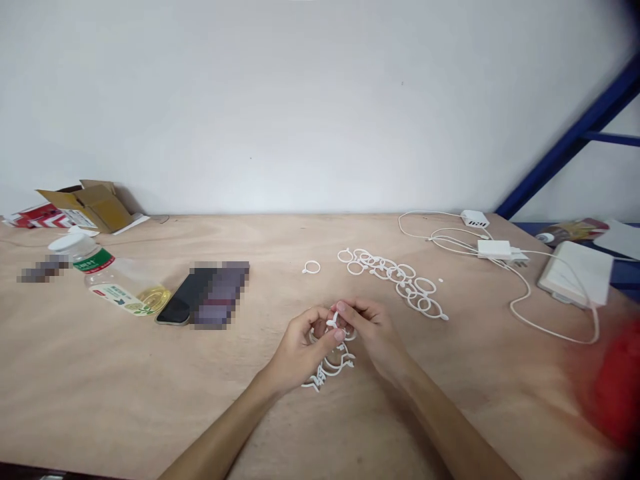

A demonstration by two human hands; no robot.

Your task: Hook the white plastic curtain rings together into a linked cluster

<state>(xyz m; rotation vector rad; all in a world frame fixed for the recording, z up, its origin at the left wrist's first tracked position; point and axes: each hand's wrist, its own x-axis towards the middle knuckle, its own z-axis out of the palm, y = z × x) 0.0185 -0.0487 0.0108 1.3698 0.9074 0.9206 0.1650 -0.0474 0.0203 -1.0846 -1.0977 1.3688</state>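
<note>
Both my hands meet over the middle of the table, fingers closed on a white plastic ring [333, 321] with a small tab. My left hand [303, 347] pinches it between thumb and fingers. From the other side, my right hand [373, 333] grips its edge with thumb and forefinger; part of the ring is hidden by the fingers. Just below the hands lies a cluster of white rings with tabs [327, 373]. Beyond them a single white ring [313, 267] lies flat, and a spread of overlapping white rings [395, 272] extends to the right.
On the left are a plastic bottle [100, 273] on its side, a phone [183, 300] and an opened cardboard box [103, 205]. To the right, white cables [520, 303] run between a charger [494, 249] and a white box [577, 273]. A blurred red object [620, 387] sits at the right edge.
</note>
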